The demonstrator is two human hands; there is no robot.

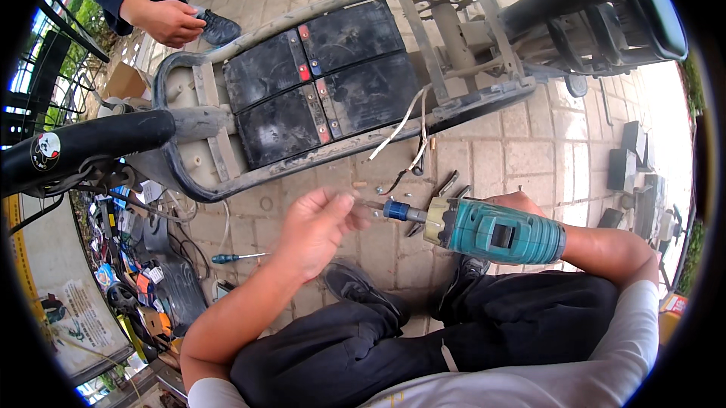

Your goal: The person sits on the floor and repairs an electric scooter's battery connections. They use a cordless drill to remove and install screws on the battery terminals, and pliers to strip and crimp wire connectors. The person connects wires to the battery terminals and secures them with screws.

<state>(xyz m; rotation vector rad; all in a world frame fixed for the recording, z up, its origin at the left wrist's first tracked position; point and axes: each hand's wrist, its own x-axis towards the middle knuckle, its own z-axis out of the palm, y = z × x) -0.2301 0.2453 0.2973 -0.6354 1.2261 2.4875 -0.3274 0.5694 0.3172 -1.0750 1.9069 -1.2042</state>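
A teal cordless power driver lies level in front of me, with a blue collar on its shaft pointing left. Behind its body, my right hand is closed on the handle, mostly hidden by the tool. My left hand is at the tool's tip, its fingers pinched together and partly smeared by motion. What they pinch is too blurred to name. Beyond both hands stands a bare vehicle frame holding several black batteries. Loose white wires hang over its near rail.
Pliers and small parts lie on the paving beyond the driver. A screwdriver rests left of my knees. Cluttered boxes and tools fill the left side. Dark blocks stand at right. Another person's hand shows at upper left.
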